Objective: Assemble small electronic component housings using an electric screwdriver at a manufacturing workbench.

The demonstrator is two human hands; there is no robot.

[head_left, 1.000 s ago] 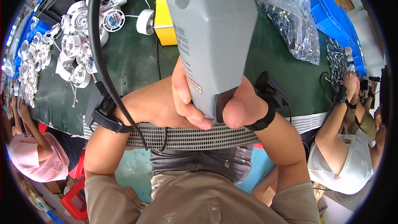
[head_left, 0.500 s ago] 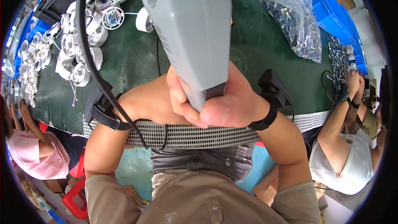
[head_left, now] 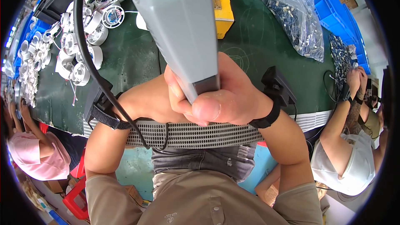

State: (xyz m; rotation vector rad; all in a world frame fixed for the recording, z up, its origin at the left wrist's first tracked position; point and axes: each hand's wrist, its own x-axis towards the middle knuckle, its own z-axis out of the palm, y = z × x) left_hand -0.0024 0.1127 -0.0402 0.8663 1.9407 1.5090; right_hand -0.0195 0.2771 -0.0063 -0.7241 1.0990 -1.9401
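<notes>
A large grey plastic handheld tool (head_left: pixel 179 25) with a dark insert at its near end rises close before me and hides much of the bench behind it. Around its lower end, my right hand (head_left: pixel 233 93) is closed, the thumb lying across the front. Against its left side is my left hand (head_left: pixel 160 100), also closed around the lower end, though most of its fingers are hidden. Just behind the tool stands a yellow block-like fixture (head_left: pixel 223 6), partly covered. Both wrists wear black straps with dark modules.
White round housings with wires (head_left: pixel 93 23) crowd the green bench (head_left: pixel 266 54) at left. At right are a clear bag of small metal-ended parts (head_left: pixel 298 29) and blue bins (head_left: pixel 339 16). A black cable (head_left: pixel 89 54) crosses the left side. Other people work at both sides.
The grey tool and both hands have shifted slightly left and away from me. More of the yellow fixture shows on the tool's right, and less of the white housing on its left.
</notes>
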